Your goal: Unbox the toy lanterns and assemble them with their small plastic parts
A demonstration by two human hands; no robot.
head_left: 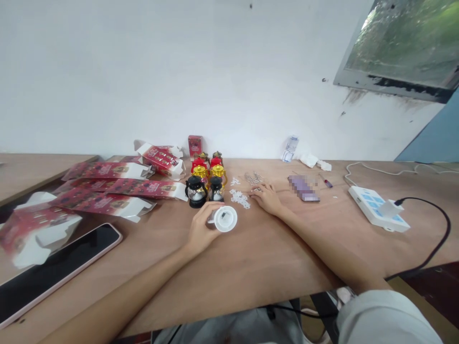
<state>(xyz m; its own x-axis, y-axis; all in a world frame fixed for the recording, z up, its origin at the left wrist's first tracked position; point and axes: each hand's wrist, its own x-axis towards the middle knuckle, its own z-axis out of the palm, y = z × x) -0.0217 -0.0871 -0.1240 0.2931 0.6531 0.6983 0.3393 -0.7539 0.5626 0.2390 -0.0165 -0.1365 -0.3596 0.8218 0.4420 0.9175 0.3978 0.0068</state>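
Note:
My left hand [203, 230] is closed around a small white lantern [225, 219]. The lantern is tipped so that its round white base faces me, with a dark slot in the middle. Over the table, my right hand [266, 198] has its fingers a little apart, the tips down beside a pile of small metal parts [254, 178]. Whether it touches any of them is hard to see. Left of its fingertips lies a heap of small white plastic pieces [239, 198]. Behind my left hand stand several little lanterns, among them a black one [196, 192] and a gold one [218, 175].
Flattened red boxes [118, 188] spread across the left, by a large phone [64, 267]. A small red box [195, 145] stands near the wall. To the right are a purple phone [304, 188], a screwdriver [327, 183], a bottle [290, 148] and a white power strip [376, 208] with cables.

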